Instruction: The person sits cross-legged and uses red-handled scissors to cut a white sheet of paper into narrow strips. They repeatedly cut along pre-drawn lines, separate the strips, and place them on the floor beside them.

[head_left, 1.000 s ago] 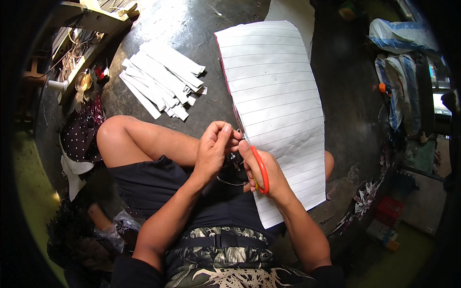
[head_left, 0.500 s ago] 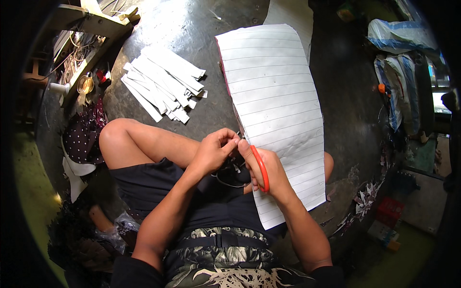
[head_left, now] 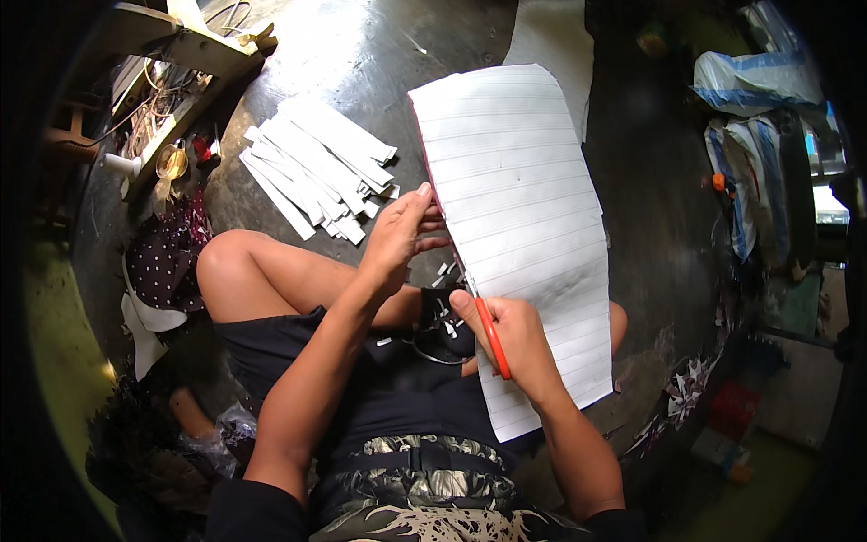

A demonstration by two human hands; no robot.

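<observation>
Left fingers point(head_left: 417, 206) stand parted at the lined sheet point(head_left: 524, 181); right fingers point(head_left: 463, 305) hold red-handled scissors point(head_left: 492, 336); a taut edge should cut cleaner.

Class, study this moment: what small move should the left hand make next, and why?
Perhaps the left hand should pinch the lined sheet to steady it: the fingers lie spread at its left edge, while the right hand holds the orange-handled scissors by that same edge.

And we're looking steeply down from the head, wide fisheye, close over the hands point(head_left: 390, 242) point(head_left: 517, 336), forearms point(head_left: 312, 388) point(head_left: 581, 447) at seven and five o'clock.
</observation>
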